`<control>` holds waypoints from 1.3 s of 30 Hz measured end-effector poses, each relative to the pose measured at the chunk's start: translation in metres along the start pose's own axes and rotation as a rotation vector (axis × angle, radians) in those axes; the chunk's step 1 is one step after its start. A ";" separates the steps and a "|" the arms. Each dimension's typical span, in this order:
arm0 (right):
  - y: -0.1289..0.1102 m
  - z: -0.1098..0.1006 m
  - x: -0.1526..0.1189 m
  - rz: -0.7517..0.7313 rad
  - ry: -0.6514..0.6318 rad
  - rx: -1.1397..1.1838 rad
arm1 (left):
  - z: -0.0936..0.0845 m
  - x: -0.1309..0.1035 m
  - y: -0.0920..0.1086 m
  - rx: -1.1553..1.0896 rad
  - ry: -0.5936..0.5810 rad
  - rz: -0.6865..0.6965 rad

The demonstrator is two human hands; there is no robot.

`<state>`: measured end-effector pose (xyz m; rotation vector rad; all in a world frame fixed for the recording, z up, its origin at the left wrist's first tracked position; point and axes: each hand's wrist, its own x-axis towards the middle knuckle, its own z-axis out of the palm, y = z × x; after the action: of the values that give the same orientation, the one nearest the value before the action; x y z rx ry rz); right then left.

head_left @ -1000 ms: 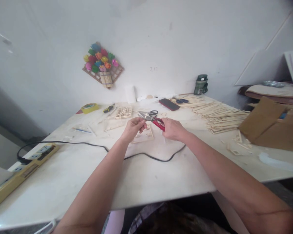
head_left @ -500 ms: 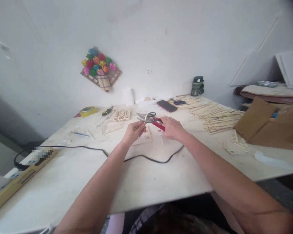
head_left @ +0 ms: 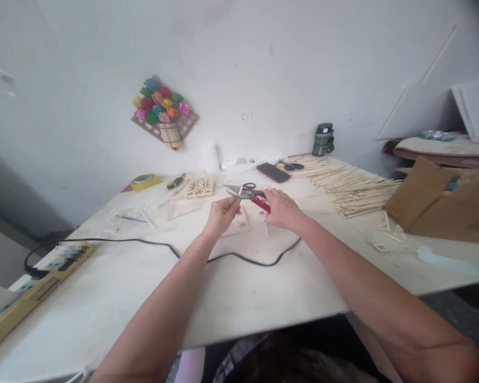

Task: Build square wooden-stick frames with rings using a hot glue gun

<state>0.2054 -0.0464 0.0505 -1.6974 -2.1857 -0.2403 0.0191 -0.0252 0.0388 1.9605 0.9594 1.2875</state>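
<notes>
My right hand is closed round the red handles of a pair of pruning shears, whose blades point left above the table. Between those blades stands the tip of a thin pale wooden stick. My left hand pinches this stick just below the blades; its lower part is hidden by the fingers. Under and behind my hands lie a small frame of sticks and the loops of black scissors. A lattice panel of short sticks lies farther left.
A black cable crosses the table to a power strip. Behind are yellow tape, a utility knife, a phone and a green bottle. Many sticks and a cardboard box lie right.
My left hand and the shears have shifted very slightly to the right. The stick remains between the blades, and both hands keep their grip.
</notes>
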 end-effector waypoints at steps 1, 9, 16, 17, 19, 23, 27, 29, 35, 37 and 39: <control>0.000 0.000 0.000 0.001 0.001 0.000 | 0.000 0.000 0.000 0.007 0.008 0.002; 0.000 -0.002 0.001 0.019 -0.011 -0.027 | 0.001 0.002 0.002 -0.007 0.040 -0.012; 0.002 0.001 0.002 0.033 -0.017 -0.041 | 0.003 0.004 0.000 -0.022 0.021 -0.011; 0.003 0.002 0.002 0.028 -0.014 -0.042 | 0.002 0.004 0.000 -0.020 0.018 -0.009; 0.003 0.003 0.002 0.024 -0.014 -0.045 | 0.002 0.005 -0.002 -0.017 0.011 -0.008; 0.004 0.003 0.002 0.017 -0.030 -0.043 | 0.001 0.005 -0.006 -0.011 0.003 0.000; 0.005 0.001 0.001 0.001 -0.046 -0.038 | 0.001 0.005 -0.006 -0.007 -0.006 -0.008; 0.005 0.000 0.001 0.005 -0.065 -0.038 | 0.002 0.005 -0.005 -0.010 -0.014 -0.023; 0.006 0.002 0.002 0.017 -0.103 -0.047 | 0.007 0.003 -0.007 -0.002 0.001 -0.069; 0.005 0.002 0.002 0.018 -0.091 -0.054 | 0.007 0.002 -0.008 0.023 0.017 -0.064; 0.004 0.001 0.001 0.016 -0.063 -0.066 | 0.007 0.002 -0.009 0.052 0.036 -0.054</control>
<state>0.2092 -0.0436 0.0497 -1.7803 -2.2307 -0.2606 0.0237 -0.0190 0.0308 1.9428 1.0660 1.2837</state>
